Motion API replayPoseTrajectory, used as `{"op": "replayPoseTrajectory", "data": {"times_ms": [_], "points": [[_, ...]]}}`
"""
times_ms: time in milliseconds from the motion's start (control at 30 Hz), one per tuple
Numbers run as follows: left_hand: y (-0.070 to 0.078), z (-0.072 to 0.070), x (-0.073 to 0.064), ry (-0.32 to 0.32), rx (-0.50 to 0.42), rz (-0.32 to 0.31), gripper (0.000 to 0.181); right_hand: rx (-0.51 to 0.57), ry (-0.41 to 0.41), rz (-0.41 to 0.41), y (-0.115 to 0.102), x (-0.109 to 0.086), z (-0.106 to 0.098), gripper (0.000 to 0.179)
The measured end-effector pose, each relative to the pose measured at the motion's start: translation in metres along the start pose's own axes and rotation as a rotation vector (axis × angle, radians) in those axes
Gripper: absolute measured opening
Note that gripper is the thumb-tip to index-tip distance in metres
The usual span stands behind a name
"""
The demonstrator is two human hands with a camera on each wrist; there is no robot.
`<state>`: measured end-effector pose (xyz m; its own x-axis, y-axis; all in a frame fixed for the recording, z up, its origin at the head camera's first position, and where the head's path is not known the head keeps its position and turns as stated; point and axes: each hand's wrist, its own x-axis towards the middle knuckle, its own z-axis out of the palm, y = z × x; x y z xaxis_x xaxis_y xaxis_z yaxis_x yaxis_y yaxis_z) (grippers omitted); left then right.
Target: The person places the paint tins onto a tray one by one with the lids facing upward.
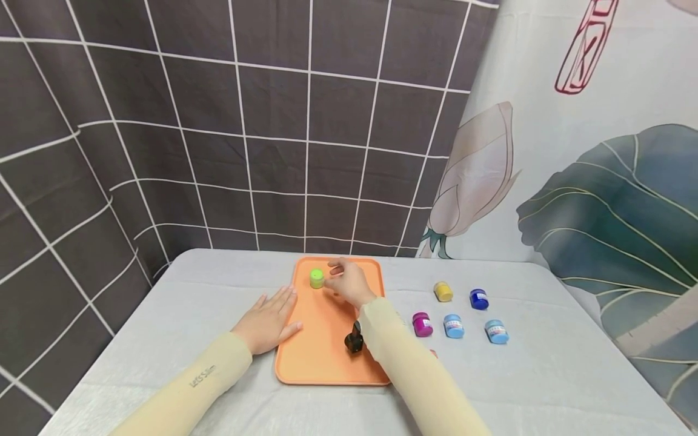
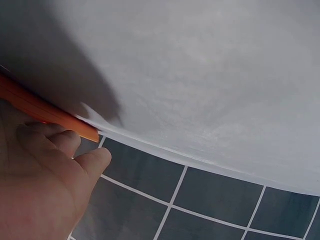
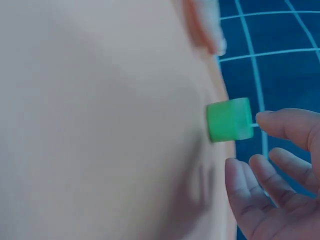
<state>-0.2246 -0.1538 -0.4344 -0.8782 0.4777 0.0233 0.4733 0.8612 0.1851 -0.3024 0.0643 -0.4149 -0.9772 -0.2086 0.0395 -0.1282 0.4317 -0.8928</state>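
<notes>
A small lime-green jar (image 1: pixel 317 278) sits on the upper left part of an orange tray (image 1: pixel 316 363), near the centre of the frame. It is a squat, round-sided cylinder with a flat top; in the right wrist view it shows a more saturated green with a paler, glossier band at one end, too blurred for any lettering to be read. The right hand (image 1: pixel 351 284) is just beside it, fingers (image 3: pixel 240 192) spread and gently bent, with a visible gap between them and the jar in that close view. The left hand (image 1: pixel 265 324) lies across the tray's left edge, its fingers extended and its thumb held apart. The tray is smooth and rectangular, with rounded corners and a low raised rim. It rests on a worktop draped in white cloth (image 1: pixel 491 387), softly creased towards the lower left of the frame. Right of centre are more squat jars: yellow (image 1: pixel 443 292), dark blue (image 1: pixel 479 299), magenta (image 1: pixel 422 324) and two light blue (image 1: pixel 453 326) ones, some with pale labels. Cream sleeves (image 1: pixel 196 375) cover both forearms. Behind hangs dark fabric (image 1: pixel 278 163) crossed by white grid lines, rippling at its lower edge.
</notes>
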Motion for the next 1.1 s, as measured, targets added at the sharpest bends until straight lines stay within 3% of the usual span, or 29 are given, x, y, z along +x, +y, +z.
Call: {"op": "replayPoseTrajectory", "data": {"times_ms": [267, 533, 833, 1100], "points": [[-0.001, 0.002, -0.002, 0.006, 0.001, -0.004, 0.072, -0.164, -0.004, -0.144, -0.017, -0.019, -0.015, 0.043], [-0.001, 0.002, -0.001, 0.011, 0.007, -0.002, 0.072, -0.317, 0.093, -0.292, -0.033, -0.039, -0.035, 0.038], [-0.002, 0.004, 0.001, 0.011, 0.024, 0.001, 0.072, -0.327, 0.167, -0.315, -0.034, -0.057, -0.059, 0.033], [-0.001, 0.002, 0.000, 0.012, 0.016, 0.001, 0.071, -0.312, 0.243, -0.367, -0.027, -0.067, -0.093, 0.032]]}}
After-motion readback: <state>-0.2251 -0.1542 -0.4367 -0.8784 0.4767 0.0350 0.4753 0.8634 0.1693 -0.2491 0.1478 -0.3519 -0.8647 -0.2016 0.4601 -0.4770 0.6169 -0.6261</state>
